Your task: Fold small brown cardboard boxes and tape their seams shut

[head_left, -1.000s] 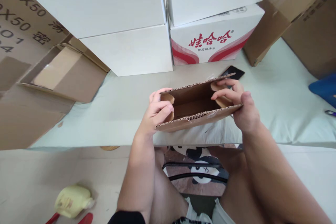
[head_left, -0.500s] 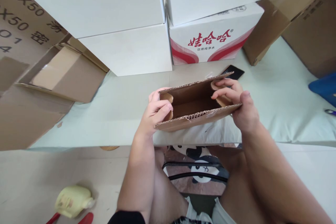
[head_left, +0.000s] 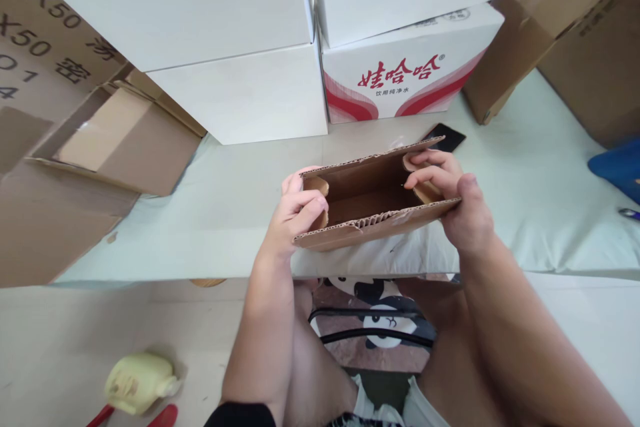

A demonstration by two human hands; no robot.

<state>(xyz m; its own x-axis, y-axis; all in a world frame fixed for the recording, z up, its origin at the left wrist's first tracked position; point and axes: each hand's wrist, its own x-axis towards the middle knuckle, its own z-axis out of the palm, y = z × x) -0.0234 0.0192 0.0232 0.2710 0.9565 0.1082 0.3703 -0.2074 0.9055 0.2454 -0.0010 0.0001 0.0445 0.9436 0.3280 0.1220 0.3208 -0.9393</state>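
Observation:
A small brown cardboard box [head_left: 370,233], its top open toward me, is held at both ends above the front part of the covered table. My left hand [head_left: 295,210] grips the left end, with fingers on the small end flaps. At the other end, my right hand [head_left: 457,197] has fingers curled inside over the rounded end flaps and its thumb on the near rim. The near wall's edge is torn, so the corrugation shows. Inside, the visible part of the box is bare cardboard in shadow.
White boxes [head_left: 260,97] are stacked behind, beside a white and red printed carton [head_left: 400,83]. A dark phone [head_left: 453,140] lies on the pale green tablecloth [head_left: 225,213]. Larger cardboard boxes stand left [head_left: 135,133] and right [head_left: 520,33]. A yellow bottle [head_left: 137,380] lies on the floor.

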